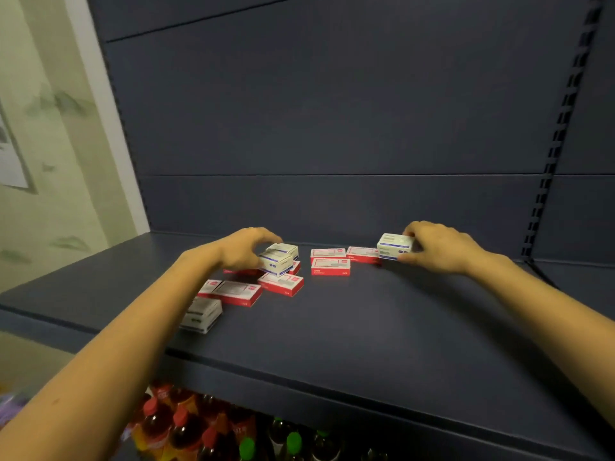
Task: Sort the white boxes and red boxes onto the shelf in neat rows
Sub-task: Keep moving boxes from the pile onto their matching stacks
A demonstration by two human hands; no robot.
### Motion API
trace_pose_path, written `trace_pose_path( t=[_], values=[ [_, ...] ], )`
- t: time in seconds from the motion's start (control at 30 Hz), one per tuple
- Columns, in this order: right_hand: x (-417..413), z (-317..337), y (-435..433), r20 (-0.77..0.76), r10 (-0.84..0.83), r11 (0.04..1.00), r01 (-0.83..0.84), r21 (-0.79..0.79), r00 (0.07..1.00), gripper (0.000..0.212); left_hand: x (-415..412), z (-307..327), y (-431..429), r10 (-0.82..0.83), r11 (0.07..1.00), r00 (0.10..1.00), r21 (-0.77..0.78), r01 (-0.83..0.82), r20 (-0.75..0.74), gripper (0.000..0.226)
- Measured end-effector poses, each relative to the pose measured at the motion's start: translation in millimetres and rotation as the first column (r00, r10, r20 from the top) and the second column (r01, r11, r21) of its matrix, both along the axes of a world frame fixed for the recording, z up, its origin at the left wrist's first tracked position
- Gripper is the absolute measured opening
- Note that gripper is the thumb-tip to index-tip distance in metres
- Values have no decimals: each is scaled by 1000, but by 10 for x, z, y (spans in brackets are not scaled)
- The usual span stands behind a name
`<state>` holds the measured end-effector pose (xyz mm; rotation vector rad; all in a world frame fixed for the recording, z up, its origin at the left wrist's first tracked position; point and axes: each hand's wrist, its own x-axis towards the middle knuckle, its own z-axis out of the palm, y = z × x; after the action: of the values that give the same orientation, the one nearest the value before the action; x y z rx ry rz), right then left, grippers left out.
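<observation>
both bare forearms reach forward from the near edge, converging toward the far middle. left hand (244, 249), palm down, fingers curled and thumb opposed, closed around a white box (278, 261). right hand (436, 247), farther right, pinches a second white box (394, 246) between thumb and fingertips.

Print on every small red-and-white cardboard box (330, 266) is too small to read. The left hand (244, 249) hides part of a flat red box (240, 271). The left forearm covers one corner of a blurred grey-white carton (203, 313). Red-capped drink bottles (181, 427) below are cut off by the bottom edge.
</observation>
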<state>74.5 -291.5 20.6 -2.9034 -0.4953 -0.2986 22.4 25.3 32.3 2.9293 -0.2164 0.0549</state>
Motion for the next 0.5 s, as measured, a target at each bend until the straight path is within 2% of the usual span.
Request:
trace_pose_path(
  t=[0.1, 0.2, 0.3, 0.5],
  values=[
    [-203, 10, 32, 20, -6, 1000, 6, 25, 1000, 42, 190, -17, 44, -57, 996, 995, 59, 62, -87, 55],
    [-382, 13, 26, 23, -22, 998, 21, 53, 999, 41, 292, -5, 122, -112, 992, 985, 45, 119, -134, 47],
    [-526, -2, -18, 22, -37, 996, 35, 87, 999, 41, 322, 54, 162, -180, 983, 979, 4, 181, -98, 39],
    [-821, 18, -253, 30, -53, 976, 45, 214, 998, 38, 201, 210, -181, -298, 929, 954, -218, 299, 36, 32]
  ],
)
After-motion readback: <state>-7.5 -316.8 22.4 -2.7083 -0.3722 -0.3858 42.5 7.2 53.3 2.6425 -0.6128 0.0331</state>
